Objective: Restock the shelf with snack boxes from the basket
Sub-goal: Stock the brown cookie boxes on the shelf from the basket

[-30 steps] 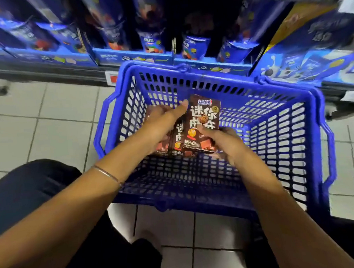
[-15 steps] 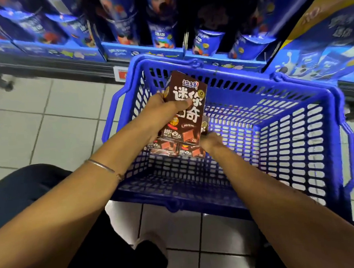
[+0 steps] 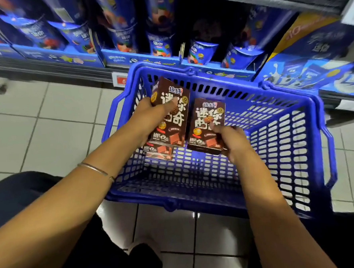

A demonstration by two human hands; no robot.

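Snack box [image 3: 204, 116] newly in right hand [image 3: 232, 140], stack [image 3: 178, 124] in left hand [image 3: 149, 121]

Blue basket [image 3: 196, 195] sits on the pale tiled floor [image 3: 57, 120], just before the bottom shelf [image 3: 43, 68] carrying blue snack cups [image 3: 202, 51].

Bare left hand [image 3: 148, 121] and right hand [image 3: 232, 141]; forearms bare to frame edge. Thin silver-toned bangle [image 3: 95, 170] round left wrist, small bead at lower end. Dark plain trousers [image 3: 20, 195] over both knees. Pale shoe toe [image 3: 144, 252] between knees, blurred.
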